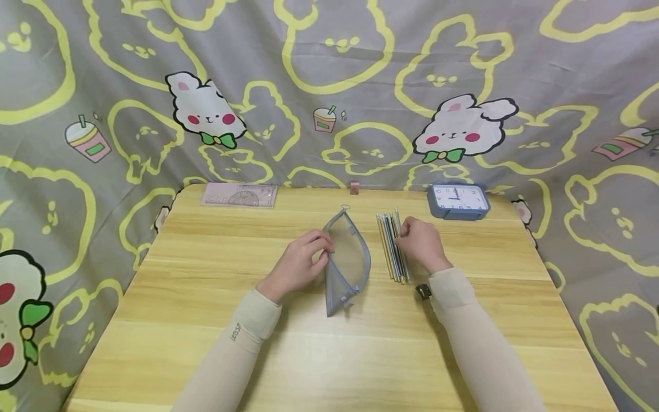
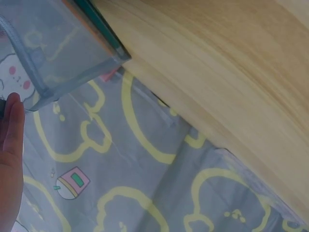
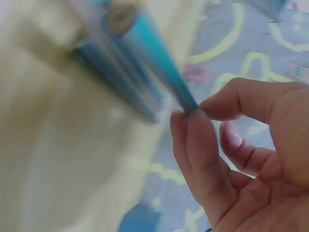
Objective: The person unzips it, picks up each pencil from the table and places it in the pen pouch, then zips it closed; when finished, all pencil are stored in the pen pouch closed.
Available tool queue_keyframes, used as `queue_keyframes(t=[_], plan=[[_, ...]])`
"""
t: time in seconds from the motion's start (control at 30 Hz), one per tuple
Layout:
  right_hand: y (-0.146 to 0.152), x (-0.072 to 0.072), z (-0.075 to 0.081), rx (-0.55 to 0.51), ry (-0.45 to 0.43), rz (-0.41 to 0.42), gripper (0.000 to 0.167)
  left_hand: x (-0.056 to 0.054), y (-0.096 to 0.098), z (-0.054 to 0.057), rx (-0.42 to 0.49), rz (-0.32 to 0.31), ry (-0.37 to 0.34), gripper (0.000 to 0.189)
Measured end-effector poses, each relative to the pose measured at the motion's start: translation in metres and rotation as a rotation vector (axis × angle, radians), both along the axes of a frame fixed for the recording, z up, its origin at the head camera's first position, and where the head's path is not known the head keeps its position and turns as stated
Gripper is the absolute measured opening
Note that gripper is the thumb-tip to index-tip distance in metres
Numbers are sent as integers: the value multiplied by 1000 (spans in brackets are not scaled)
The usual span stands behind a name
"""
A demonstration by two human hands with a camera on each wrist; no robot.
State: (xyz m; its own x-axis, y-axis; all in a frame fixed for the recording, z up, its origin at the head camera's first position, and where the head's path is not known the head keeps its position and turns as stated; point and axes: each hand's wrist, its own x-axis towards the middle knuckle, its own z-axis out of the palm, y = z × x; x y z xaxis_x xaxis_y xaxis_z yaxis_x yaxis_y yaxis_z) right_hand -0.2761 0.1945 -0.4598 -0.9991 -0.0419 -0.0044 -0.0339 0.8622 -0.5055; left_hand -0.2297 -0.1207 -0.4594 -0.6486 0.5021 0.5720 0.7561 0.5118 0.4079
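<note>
On the wooden table a grey-blue mesh zip pouch (image 1: 337,286) stands with its mouth spread wide. My left hand (image 1: 301,263) pinches its left rim between thumb and fingers. Through the mesh, green and orange strips (image 2: 104,29) show along one side of the pouch. To the pouch's right lies a row of several pencils (image 1: 389,249), side by side. At the row's right edge my right hand (image 1: 423,246) pinches a shiny teal pencil (image 3: 161,55) near its end, between thumb and fingertips. Motion blurs the pencils in the right wrist view.
A blue alarm clock (image 1: 458,200) stands at the back right of the table. A pale pink printed packet (image 1: 239,195) lies at the back left. Near the back edge sits a small pink block (image 1: 354,188). A patterned curtain (image 1: 360,137) hangs close behind the table.
</note>
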Motion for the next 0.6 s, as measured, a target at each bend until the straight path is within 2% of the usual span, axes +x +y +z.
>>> queue_keyframes(t=[0.13, 0.3, 0.6], plan=[[-13, 8, 26, -76, -9, 32, 13, 0, 0, -1, 1, 4, -24, 11], [-32, 22, 53, -140, -30, 113, 11, 1, 0, -1, 7, 1, -25, 11], [-66, 46, 71, -169, -145, 315, 12, 1, 2, 1, -2, -1, -35, 11]])
